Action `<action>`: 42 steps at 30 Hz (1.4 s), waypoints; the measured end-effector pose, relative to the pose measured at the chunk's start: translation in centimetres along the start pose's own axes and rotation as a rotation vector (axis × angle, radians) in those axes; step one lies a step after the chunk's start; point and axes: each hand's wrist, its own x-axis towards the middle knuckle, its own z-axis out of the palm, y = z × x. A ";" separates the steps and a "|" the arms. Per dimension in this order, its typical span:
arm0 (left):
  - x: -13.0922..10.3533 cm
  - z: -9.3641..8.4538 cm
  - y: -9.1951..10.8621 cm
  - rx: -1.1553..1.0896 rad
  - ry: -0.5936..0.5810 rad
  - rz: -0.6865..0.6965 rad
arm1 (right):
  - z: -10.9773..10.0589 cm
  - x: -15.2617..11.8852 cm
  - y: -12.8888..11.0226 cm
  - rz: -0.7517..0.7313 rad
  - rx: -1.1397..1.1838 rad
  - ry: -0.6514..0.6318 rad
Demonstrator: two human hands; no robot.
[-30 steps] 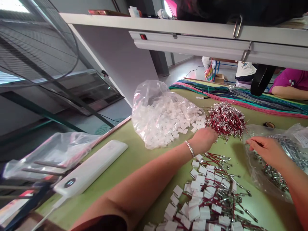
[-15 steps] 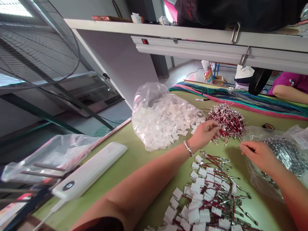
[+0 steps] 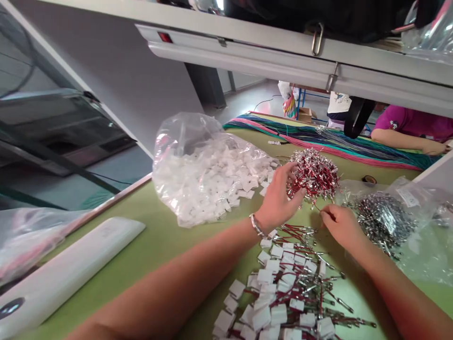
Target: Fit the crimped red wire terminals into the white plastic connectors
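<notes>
My left hand (image 3: 279,197), a bracelet at its wrist, has its fingers spread at the left edge of a heap of short red wires with metal terminals (image 3: 313,174). Nothing shows in its grasp. In front of the heap, my right hand (image 3: 341,227) is closed in a pinch on a thin short wire (image 3: 316,205) whose tip points toward the heap. Below both hands lie many red wires fitted with white connector housings (image 3: 272,265), terminals pointing right. Left of the heap, loose white housings (image 3: 208,174) spill from a clear plastic bag (image 3: 170,141).
A bag of metal terminals (image 3: 385,217) lies right of my right hand, with a tape roll (image 3: 369,179) behind it. Long coloured wires (image 3: 318,139) stretch across the back. A white device (image 3: 81,264) sits at left. Overhead runs a lamp bar (image 3: 230,59). Another person's arm (image 3: 406,140) is beyond.
My left hand has gone from a pinch to spread fingers beside the heap. The right hand has come closer to the heap and the left hand. The view has shifted to the right.
</notes>
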 end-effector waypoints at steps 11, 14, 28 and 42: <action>-0.9 1.0 0.3 0.462 -0.608 0.135 | -2.6 1.2 1.8 -0.026 0.037 0.032; -0.2 0.4 -0.1 0.286 -0.427 -0.030 | -4.6 2.3 4.7 0.007 -0.422 0.154; 1.6 -1.4 -0.3 0.008 -0.265 -0.338 | -5.6 2.9 7.9 -0.043 -0.745 0.062; -0.6 1.4 0.5 -0.299 -0.504 -0.417 | -1.2 -0.7 -0.3 -0.151 0.079 0.156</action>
